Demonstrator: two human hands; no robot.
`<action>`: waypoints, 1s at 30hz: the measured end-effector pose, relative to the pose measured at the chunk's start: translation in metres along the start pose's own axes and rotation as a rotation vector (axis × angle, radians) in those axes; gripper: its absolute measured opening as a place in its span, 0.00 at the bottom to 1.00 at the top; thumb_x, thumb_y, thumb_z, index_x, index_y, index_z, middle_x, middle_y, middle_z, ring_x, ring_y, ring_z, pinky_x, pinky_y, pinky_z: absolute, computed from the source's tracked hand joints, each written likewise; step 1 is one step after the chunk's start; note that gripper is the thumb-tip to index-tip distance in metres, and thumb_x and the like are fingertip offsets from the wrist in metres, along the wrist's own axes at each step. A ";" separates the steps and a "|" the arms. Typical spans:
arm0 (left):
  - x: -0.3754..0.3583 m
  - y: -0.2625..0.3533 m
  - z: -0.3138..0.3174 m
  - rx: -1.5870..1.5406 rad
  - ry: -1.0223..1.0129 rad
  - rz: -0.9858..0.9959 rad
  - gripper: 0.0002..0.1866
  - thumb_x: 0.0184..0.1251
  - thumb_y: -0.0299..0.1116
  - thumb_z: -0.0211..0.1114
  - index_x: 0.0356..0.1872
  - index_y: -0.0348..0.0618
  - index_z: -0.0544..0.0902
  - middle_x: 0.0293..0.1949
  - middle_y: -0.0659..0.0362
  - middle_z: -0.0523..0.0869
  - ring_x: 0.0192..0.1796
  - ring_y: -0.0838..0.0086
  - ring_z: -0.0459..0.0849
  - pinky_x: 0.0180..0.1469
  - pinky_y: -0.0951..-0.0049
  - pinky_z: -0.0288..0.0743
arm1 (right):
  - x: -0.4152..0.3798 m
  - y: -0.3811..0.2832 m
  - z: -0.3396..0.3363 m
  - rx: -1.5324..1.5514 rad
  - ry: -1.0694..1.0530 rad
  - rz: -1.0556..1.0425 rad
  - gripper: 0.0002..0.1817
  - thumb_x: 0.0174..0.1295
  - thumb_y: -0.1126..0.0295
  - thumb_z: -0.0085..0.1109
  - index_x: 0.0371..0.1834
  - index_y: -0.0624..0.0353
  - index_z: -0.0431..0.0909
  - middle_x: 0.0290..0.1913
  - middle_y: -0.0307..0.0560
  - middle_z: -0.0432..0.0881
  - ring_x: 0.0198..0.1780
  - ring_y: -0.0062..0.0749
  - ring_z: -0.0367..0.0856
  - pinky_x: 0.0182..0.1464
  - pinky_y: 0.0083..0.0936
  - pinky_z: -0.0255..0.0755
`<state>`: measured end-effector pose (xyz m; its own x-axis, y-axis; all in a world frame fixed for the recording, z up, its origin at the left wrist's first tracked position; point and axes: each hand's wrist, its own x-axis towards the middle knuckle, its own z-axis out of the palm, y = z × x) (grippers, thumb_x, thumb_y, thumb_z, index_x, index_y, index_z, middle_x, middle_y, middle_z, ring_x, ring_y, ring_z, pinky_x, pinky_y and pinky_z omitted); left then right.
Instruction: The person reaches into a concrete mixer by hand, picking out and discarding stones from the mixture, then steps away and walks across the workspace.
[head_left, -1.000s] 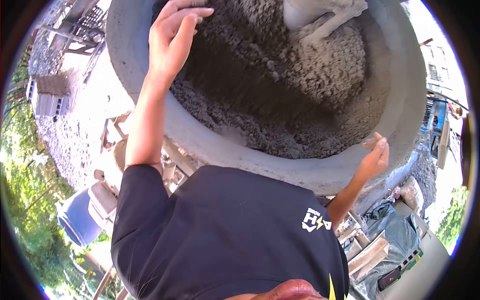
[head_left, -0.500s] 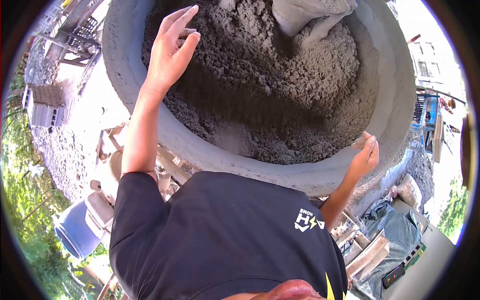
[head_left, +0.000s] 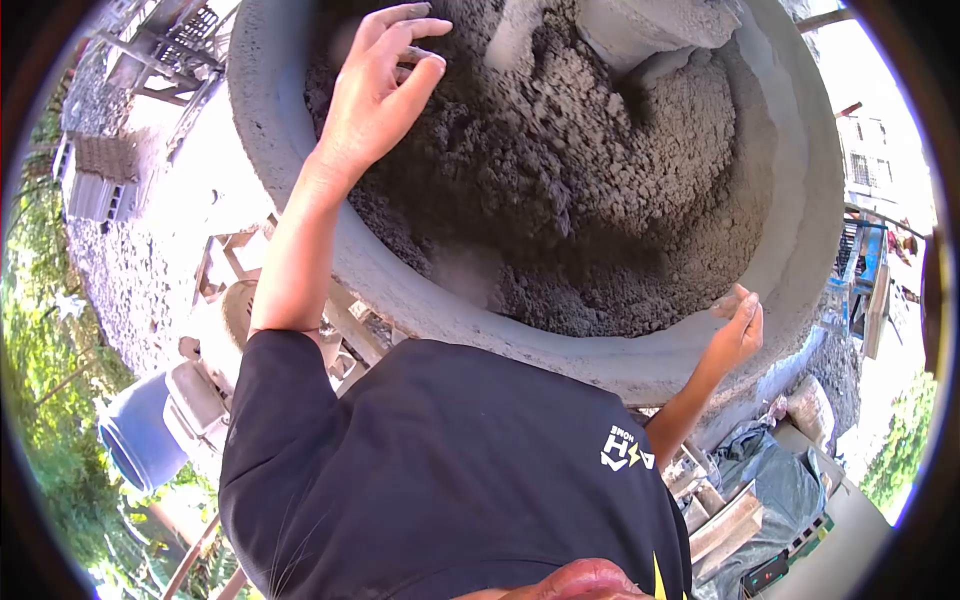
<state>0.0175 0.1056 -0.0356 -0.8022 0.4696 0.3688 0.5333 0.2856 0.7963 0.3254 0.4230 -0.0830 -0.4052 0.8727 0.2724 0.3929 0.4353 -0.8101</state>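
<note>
A big round mixer drum (head_left: 560, 345) with a mortar-coated rim holds a crumbly grey wet mortar mix (head_left: 530, 170). My left hand (head_left: 385, 95) hovers over the left part of the mix, its fingers bent and spread apart with nothing between them. At the lower right, my right hand (head_left: 735, 330) is by the inner edge of the rim. Its fingers are curled together; whether anything small is between them is hidden. A thick mortar-caked mixing paddle (head_left: 655, 35) stands in the mix at the top right.
A blue barrel (head_left: 145, 430) is at lower left, near a dusty motor housing (head_left: 198, 400). Stacked blocks (head_left: 95, 180) are farther left. Wooden planks (head_left: 725, 525) and a grey-green tarp (head_left: 775, 470) are at lower right. A wooden frame (head_left: 350, 315) lies beside the drum.
My left hand has moved right over the mix, its fingers bending more. My right hand stays by the rim. The view has shifted slightly, putting the drum farther right and lower.
</note>
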 end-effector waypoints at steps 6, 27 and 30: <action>0.002 0.002 -0.001 0.003 0.063 0.011 0.17 0.64 0.25 0.57 0.54 0.36 0.76 0.60 0.51 0.69 0.44 0.72 0.80 0.46 0.76 0.75 | -0.001 -0.002 -0.002 -0.030 -0.021 0.017 0.19 0.72 0.61 0.45 0.41 0.64 0.83 0.24 0.41 0.79 0.25 0.23 0.75 0.31 0.21 0.69; 0.006 -0.038 -0.046 -0.166 0.892 0.242 0.23 0.76 0.45 0.47 0.55 0.34 0.76 0.59 0.54 0.70 0.54 0.67 0.79 0.54 0.69 0.73 | -0.002 -0.001 0.000 -0.009 -0.023 0.002 0.20 0.72 0.60 0.44 0.42 0.65 0.82 0.26 0.41 0.78 0.26 0.24 0.74 0.32 0.22 0.69; 0.005 -0.038 -0.048 -0.169 0.902 0.263 0.23 0.76 0.45 0.46 0.55 0.34 0.75 0.59 0.54 0.71 0.54 0.67 0.79 0.54 0.69 0.73 | -0.002 0.000 -0.001 -0.016 -0.039 -0.026 0.21 0.73 0.60 0.43 0.42 0.66 0.82 0.26 0.43 0.79 0.26 0.25 0.75 0.33 0.23 0.69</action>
<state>-0.0195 0.0569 -0.0413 -0.6045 -0.3400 0.7204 0.7368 0.1052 0.6679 0.3270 0.4211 -0.0837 -0.4468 0.8521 0.2727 0.3945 0.4612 -0.7948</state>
